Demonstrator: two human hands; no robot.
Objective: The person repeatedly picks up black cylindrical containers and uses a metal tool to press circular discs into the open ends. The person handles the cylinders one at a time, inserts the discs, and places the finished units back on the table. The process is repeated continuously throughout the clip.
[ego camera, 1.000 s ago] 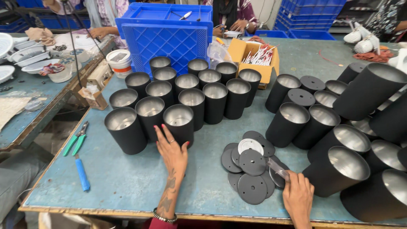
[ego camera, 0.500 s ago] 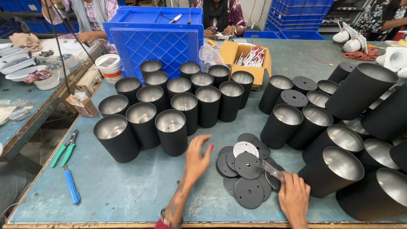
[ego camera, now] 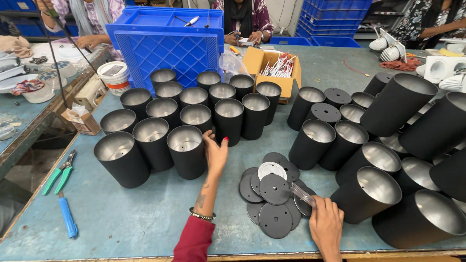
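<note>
Upright black cylinders with silver insides stand in rows on the blue-grey table. My left hand point(ego camera: 215, 154) reaches forward with fingers spread and touches the side of the front cylinder point(ego camera: 187, 150) in the nearest row. My right hand point(ego camera: 326, 224) rests near the table's front edge, closed on a thin clear strip point(ego camera: 303, 193) that points toward a pile of flat black discs point(ego camera: 274, 201). One silver disc point(ego camera: 271, 169) lies on top of the pile.
More black cylinders point(ego camera: 378, 189) lie tipped in a heap at the right. A blue crate point(ego camera: 167, 41) and a cardboard box point(ego camera: 272, 73) of small parts sit behind. Green pliers point(ego camera: 59, 172) and a blue tool point(ego camera: 67, 216) lie at the left edge. Other people work at the far side.
My left hand has gone from the bare table in front, forward and up, to the front cylinder. My right hand has stayed by the discs. The view has shifted closer.
</note>
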